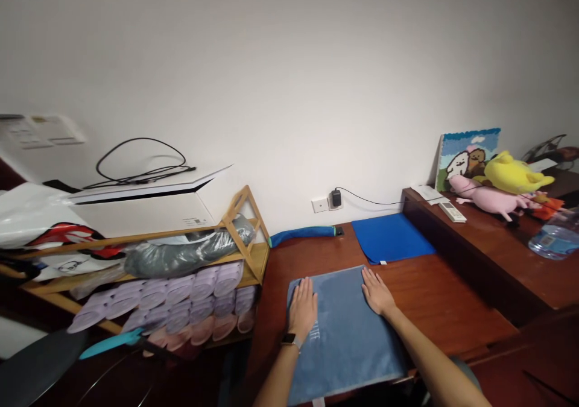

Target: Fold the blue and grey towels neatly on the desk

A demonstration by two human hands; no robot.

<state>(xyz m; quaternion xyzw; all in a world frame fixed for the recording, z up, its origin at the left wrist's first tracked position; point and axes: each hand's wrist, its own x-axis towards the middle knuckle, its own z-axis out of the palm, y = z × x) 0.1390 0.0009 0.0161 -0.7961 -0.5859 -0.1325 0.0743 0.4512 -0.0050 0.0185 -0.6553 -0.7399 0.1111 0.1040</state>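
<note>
A grey-blue towel (344,334) lies spread flat on the dark wooden desk (447,310), its near edge hanging over the front. My left hand (303,307) rests palm down on the towel's far left part, fingers stretched out; a watch sits on that wrist. My right hand (377,292) lies flat on the towel's far right corner, fingers also out. Neither hand holds anything. Beyond them lies a folded bright blue towel (391,237), and a rolled blue towel (303,234) lies against the wall.
A bamboo rack (246,238) at left holds several rolled lilac and pink towels (181,304) and a bagged grey bundle. A raised shelf (488,244) at right carries plush toys (497,184), a remote, and a water bottle (554,238). A charger (336,198) is plugged into the wall.
</note>
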